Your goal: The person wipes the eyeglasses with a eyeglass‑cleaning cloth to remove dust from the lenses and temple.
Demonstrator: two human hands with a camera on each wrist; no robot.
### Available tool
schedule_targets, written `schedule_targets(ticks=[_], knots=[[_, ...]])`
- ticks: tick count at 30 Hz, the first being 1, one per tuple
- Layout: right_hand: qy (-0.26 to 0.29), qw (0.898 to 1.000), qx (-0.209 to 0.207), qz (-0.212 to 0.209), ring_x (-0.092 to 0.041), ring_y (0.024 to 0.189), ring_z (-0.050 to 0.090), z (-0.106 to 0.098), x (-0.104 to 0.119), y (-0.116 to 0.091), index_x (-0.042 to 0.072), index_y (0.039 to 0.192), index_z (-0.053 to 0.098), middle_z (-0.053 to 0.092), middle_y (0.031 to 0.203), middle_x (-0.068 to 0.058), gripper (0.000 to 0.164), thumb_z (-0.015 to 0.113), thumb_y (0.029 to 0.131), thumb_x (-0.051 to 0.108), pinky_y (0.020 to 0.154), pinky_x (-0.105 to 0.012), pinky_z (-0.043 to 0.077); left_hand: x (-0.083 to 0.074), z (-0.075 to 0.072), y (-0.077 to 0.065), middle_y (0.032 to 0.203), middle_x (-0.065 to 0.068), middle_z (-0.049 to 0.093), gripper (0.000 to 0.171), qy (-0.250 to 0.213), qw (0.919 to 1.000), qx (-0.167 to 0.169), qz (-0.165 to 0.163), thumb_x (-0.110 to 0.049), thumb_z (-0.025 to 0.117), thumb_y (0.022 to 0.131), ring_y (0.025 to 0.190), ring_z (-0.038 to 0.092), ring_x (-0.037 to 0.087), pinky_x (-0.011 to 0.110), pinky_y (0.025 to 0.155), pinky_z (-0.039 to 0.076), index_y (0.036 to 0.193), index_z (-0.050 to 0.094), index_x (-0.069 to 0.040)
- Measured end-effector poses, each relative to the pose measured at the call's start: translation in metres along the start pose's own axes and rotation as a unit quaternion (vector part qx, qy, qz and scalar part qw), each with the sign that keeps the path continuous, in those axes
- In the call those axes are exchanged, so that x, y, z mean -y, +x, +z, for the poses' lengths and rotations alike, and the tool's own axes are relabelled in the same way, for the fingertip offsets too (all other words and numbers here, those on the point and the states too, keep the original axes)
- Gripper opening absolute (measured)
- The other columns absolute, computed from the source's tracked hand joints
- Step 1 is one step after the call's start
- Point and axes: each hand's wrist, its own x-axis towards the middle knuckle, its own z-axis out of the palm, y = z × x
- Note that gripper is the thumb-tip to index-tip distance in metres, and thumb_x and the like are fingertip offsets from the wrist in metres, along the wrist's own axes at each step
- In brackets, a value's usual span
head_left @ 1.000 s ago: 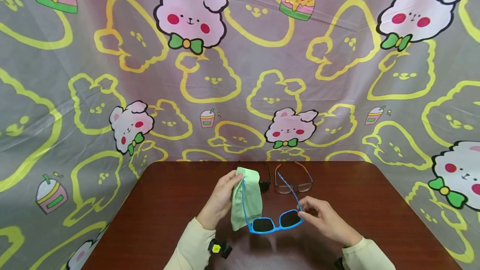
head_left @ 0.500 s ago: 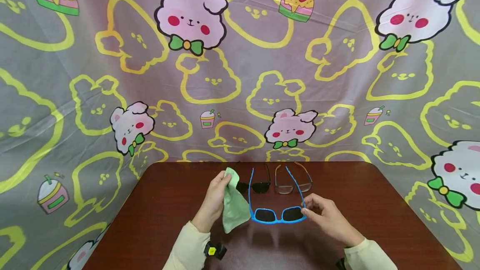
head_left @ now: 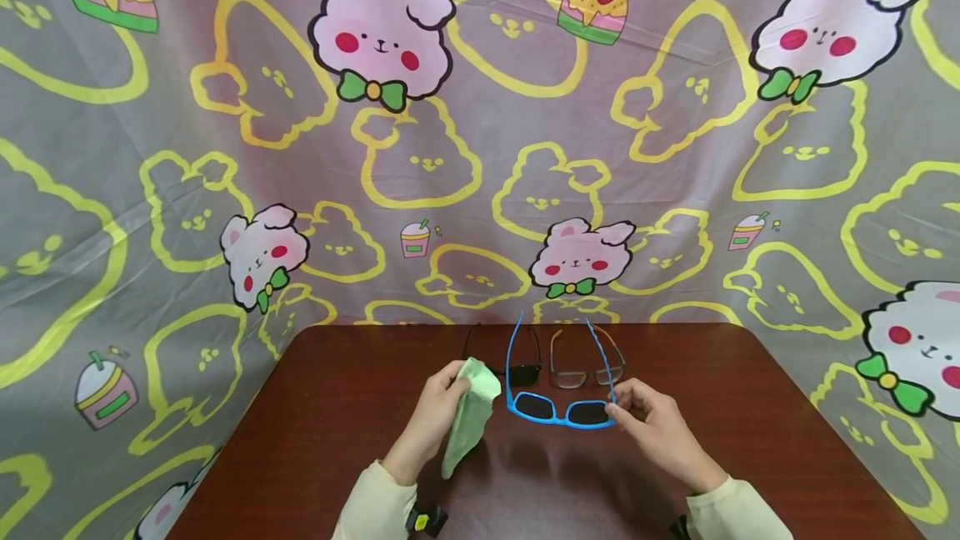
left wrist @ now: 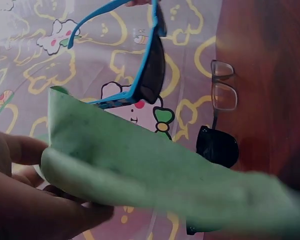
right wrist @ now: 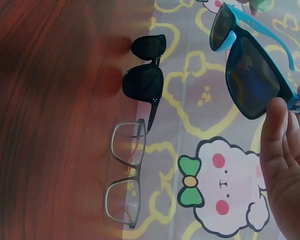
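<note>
My left hand [head_left: 437, 413] pinches the top of a limp, light green cloth pouch [head_left: 471, 417], which hangs down. In the left wrist view the pouch [left wrist: 140, 165] spreads from the fingers across the frame, its far end blurred. My right hand [head_left: 660, 430] holds blue-framed sunglasses [head_left: 557, 421] by the hinge corner, thumb at the lens edge. Their dark lenses face me, and both temples are unfolded and point away. In the right wrist view the thumb [right wrist: 275, 117] presses beside a lens of the sunglasses [right wrist: 252, 75]. The sunglasses are held above the table, apart from the pouch.
Black sunglasses [head_left: 527, 374] and clear-lensed glasses [head_left: 570, 379] with brownish temples lie unfolded side by side toward the back of the brown table [head_left: 330, 407]. A patterned cloth backdrop [head_left: 480, 123] hangs behind the table and at its sides.
The blue sunglasses have risen and shifted slightly right, away from the pouch. The left hand has drawn the pouch left and down, so that it no longer overlaps the blue sunglasses.
</note>
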Motion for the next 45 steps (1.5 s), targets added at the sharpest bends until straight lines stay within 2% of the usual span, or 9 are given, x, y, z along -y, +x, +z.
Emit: schedule_targets(ticks=[10,16,19,23,26,29,39,41,45], knots=[[-0.015,1.000,-0.026,-0.008,-0.015,0.055,0.055,0.000,0.036,0.002,0.000,0.091,0.059,0.057,0.069,-0.004,0.011,0.066,0.084,-0.005,0.050,-0.024,0.045,0.008,0.007,-0.004,0.095,0.012,0.068,0.025,0.093,0.9921,-0.057,0.063,-0.001,0.065,0.085,0.081,0.061,0.017,0.023,0.065,0.048,0.110,0.065,-0.001],[-0.011,1.000,-0.025,-0.007,-0.017,0.056,0.056,0.002,0.041,0.003,0.001,0.090,0.059,0.058,0.069,-0.005,0.012,0.067,0.083,-0.005,0.050,-0.024,0.046,0.011,0.017,-0.008,0.085,-0.004,0.069,0.019,0.176,0.9656,-0.099,0.164,-0.001,0.072,0.079,0.072,0.059,0.008,0.022,0.061,0.049,0.094,0.073,-0.012],[-0.009,1.000,-0.025,-0.013,-0.018,0.055,0.056,0.003,0.040,0.003,0.002,0.090,0.059,0.058,0.069,-0.004,0.013,0.067,0.083,-0.005,0.050,-0.024,0.046,0.012,0.020,-0.008,0.087,-0.006,0.068,0.023,0.225,0.9327,-0.108,0.260,0.006,0.071,0.077,0.075,0.060,0.008,0.021,0.060,0.050,0.090,0.074,-0.012],[-0.009,1.000,-0.026,-0.015,-0.020,0.055,0.056,0.004,0.040,0.004,0.003,0.090,0.059,0.058,0.069,-0.003,0.013,0.067,0.083,-0.006,0.049,-0.024,0.046,0.015,0.026,-0.005,0.089,-0.003,0.068,0.024,0.312,0.8640,-0.123,0.376,0.010,0.071,0.073,0.080,0.060,0.010,0.019,0.067,0.050,0.087,0.075,-0.009],[-0.013,0.999,-0.026,-0.017,-0.017,0.055,0.055,0.005,0.040,0.004,0.003,0.089,0.059,0.058,0.069,-0.003,0.014,0.067,0.082,-0.006,0.049,-0.024,0.045,0.017,0.030,-0.004,0.088,-0.002,0.068,0.022,0.361,0.8203,-0.132,0.423,0.009,0.073,0.071,0.080,0.060,0.012,0.019,0.068,0.050,0.086,0.075,-0.007],[-0.017,0.999,-0.027,-0.024,-0.015,0.055,0.055,0.006,0.041,0.004,0.004,0.089,0.060,0.059,0.068,-0.003,0.014,0.068,0.081,-0.006,0.049,-0.024,0.045,0.020,0.033,-0.004,0.087,-0.001,0.067,0.023,0.400,0.7863,-0.137,0.450,0.009,0.075,0.068,0.079,0.060,0.013,0.020,0.068,0.050,0.085,0.075,-0.007],[-0.007,0.999,-0.019,-0.040,-0.009,0.055,0.055,0.008,0.043,0.004,-0.002,0.088,0.058,0.059,0.068,-0.005,0.012,0.066,0.082,-0.009,0.049,-0.025,0.046,0.027,0.045,0.000,0.087,-0.002,0.068,0.021,0.509,0.6880,-0.153,0.494,0.001,0.069,0.068,0.075,0.058,0.015,0.023,0.064,0.047,0.084,0.074,-0.011],[-0.004,0.999,-0.018,-0.044,-0.008,0.056,0.055,0.008,0.044,0.004,-0.003,0.088,0.058,0.059,0.068,-0.006,0.012,0.066,0.082,-0.010,0.049,-0.025,0.047,0.029,0.045,0.000,0.087,-0.002,0.069,0.023,0.525,0.6761,-0.155,0.493,-0.001,0.071,0.064,0.075,0.058,0.016,0.024,0.061,0.044,0.084,0.074,-0.011],[-0.003,0.999,-0.026,-0.048,-0.007,0.056,0.055,0.008,0.046,0.004,0.000,0.089,0.058,0.059,0.068,-0.007,0.015,0.066,0.081,-0.011,0.049,-0.025,0.047,0.032,0.045,-0.001,0.090,-0.002,0.068,0.026,0.547,0.6657,-0.142,0.487,-0.006,0.073,0.062,0.077,0.058,0.016,0.026,0.060,0.042,0.087,0.073,-0.011]])
